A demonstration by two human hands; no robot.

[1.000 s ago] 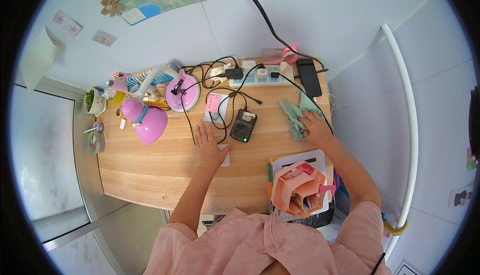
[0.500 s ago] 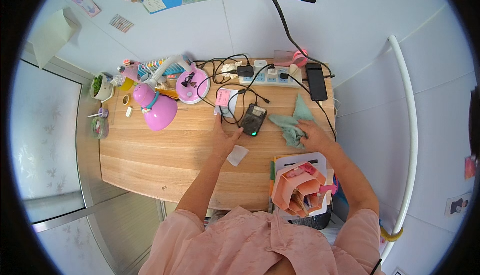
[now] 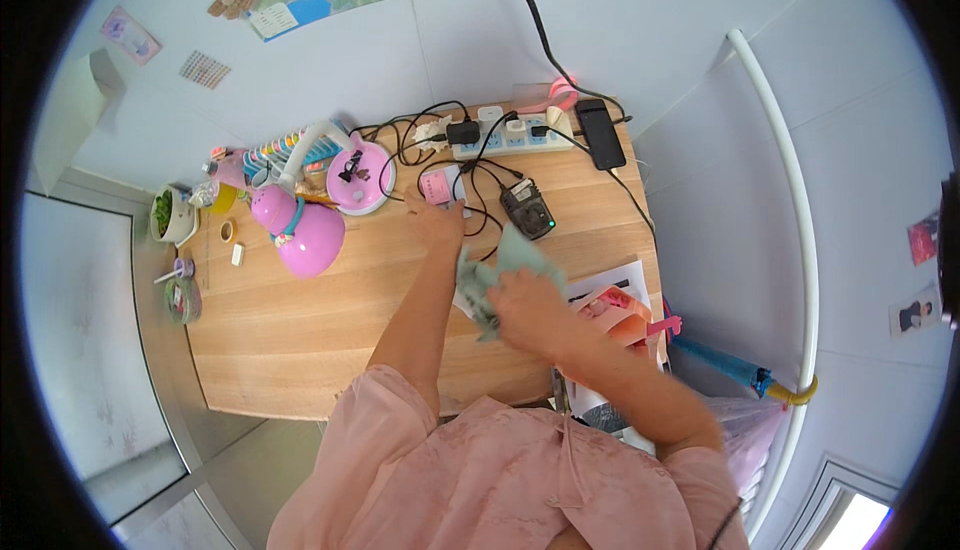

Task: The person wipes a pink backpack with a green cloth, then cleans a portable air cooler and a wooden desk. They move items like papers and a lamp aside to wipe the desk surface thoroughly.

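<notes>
My right hand (image 3: 527, 305) is closed around a pale green cloth (image 3: 518, 255), which is bunched on the wooden desk in front of me. A scrap of white paper shows only as a sliver beside the cloth. My left hand (image 3: 436, 224) rests farther back with its fingers apart, at the near edge of a pink and white card (image 3: 437, 188). Just right of it, a black charger (image 3: 527, 209) with a lit green light lies at an angle among black cables. The cloth's far tip lies close to the charger.
A pink desk lamp (image 3: 308, 240) stands at the left, near a potted plant (image 3: 174, 214). Along the back lie a white power strip (image 3: 515, 136) with plugs and a black phone (image 3: 600, 135). A pink organizer (image 3: 612, 312) sits on papers at the right, partly behind my forearm.
My right hand has swept the cloth leftward, toward the desk's middle. My left hand has come off the charger's side to the card. The charger has turned and now sits farther from my left hand.
</notes>
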